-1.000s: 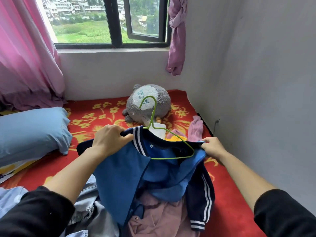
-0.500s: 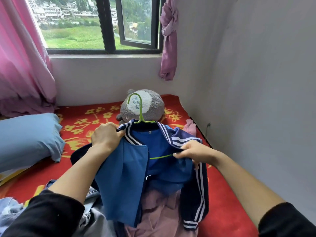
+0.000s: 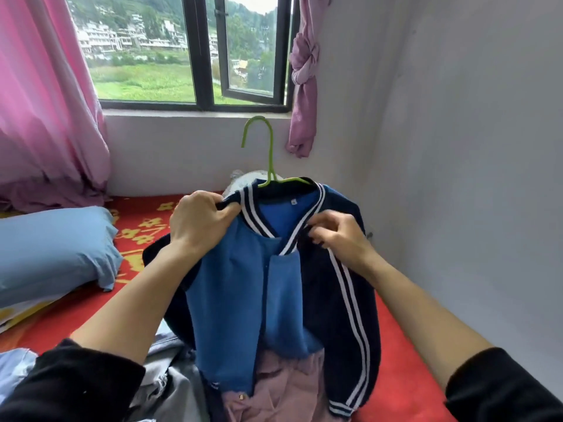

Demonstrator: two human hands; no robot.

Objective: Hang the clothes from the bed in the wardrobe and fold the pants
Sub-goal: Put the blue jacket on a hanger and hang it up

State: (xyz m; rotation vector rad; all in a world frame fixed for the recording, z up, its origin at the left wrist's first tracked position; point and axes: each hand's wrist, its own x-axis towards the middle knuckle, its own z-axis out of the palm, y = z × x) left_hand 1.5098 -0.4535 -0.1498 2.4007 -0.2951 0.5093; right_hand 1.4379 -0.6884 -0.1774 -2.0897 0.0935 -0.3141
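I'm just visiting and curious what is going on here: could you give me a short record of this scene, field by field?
Setting: bed with a red flowered sheet, under a window
Garment: navy jacket, white stripes, blue lining, held up over the bed
Hanger: green hanger inside the jacket's neck, hook upward
Hands: left hand grips the collar; right hand pinches the striped front edge
Nearby: blue pillow, pink garment beneath the jacket
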